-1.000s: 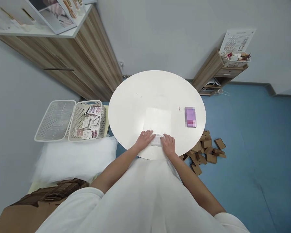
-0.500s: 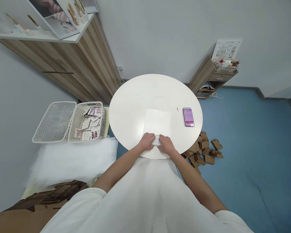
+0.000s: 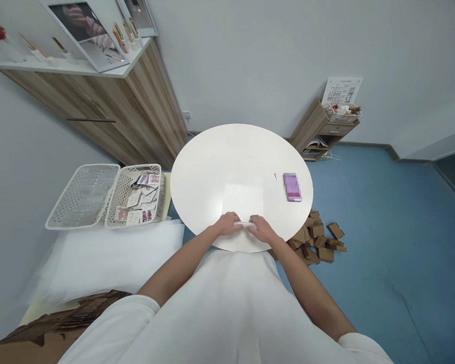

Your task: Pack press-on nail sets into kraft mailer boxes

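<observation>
Near the front edge of the round white table, a small white wrapped bundle lies between my two hands. My left hand grips its left end with curled fingers. At the right end, my right hand holds it in the same way. The fingers cover both ends, so only the narrow middle shows. Just beyond the hands is a pale rectangle on the tabletop; I cannot tell whether it is a thin sheet or reflected light. A phone-like purple object, partly pixelated, lies at the table's right.
On the left stand a basket of printed cards and packets and a basket of clear plastic pieces. Translucent white sheets are stacked below them. Small brown boxes lie on the floor at right. A wooden cabinet rises behind.
The white bundle now looks narrower between my hands, as if turned or rolled. Both hands keep hold of it. The whole view has shifted slightly.
</observation>
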`<action>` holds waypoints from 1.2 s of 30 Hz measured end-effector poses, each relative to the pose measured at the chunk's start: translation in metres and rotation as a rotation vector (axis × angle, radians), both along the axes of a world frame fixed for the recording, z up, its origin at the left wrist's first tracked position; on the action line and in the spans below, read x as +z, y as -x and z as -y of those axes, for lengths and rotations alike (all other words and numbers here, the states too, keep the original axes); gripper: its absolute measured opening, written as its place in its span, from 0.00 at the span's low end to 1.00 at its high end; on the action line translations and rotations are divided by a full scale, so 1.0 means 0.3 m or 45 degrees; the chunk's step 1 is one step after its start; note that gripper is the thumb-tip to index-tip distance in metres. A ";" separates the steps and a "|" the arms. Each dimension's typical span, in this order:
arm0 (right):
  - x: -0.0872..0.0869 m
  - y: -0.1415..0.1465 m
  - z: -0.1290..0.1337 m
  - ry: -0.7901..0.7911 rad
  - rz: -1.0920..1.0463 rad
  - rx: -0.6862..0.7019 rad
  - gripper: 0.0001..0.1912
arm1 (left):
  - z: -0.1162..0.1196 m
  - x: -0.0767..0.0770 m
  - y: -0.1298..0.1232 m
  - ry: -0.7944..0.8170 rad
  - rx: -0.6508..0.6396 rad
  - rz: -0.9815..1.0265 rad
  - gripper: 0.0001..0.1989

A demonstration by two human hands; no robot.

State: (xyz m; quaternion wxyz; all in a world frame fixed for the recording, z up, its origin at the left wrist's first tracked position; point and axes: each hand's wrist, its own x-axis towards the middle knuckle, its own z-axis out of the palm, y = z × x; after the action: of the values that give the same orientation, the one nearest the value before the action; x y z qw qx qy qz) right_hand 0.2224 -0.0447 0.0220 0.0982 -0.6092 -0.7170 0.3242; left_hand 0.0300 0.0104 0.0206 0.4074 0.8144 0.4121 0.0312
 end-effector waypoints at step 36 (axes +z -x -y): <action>-0.098 -0.006 -0.028 -0.420 0.224 -0.353 0.26 | -0.034 -0.020 0.032 -0.513 0.302 -0.320 0.26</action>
State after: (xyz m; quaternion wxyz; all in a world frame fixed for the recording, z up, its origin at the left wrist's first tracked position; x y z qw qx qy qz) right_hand 0.2241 -0.0364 -0.0074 0.1773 -0.7035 -0.6755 0.1317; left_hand 0.0206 0.0206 0.0146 0.1760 0.8227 0.5374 0.0586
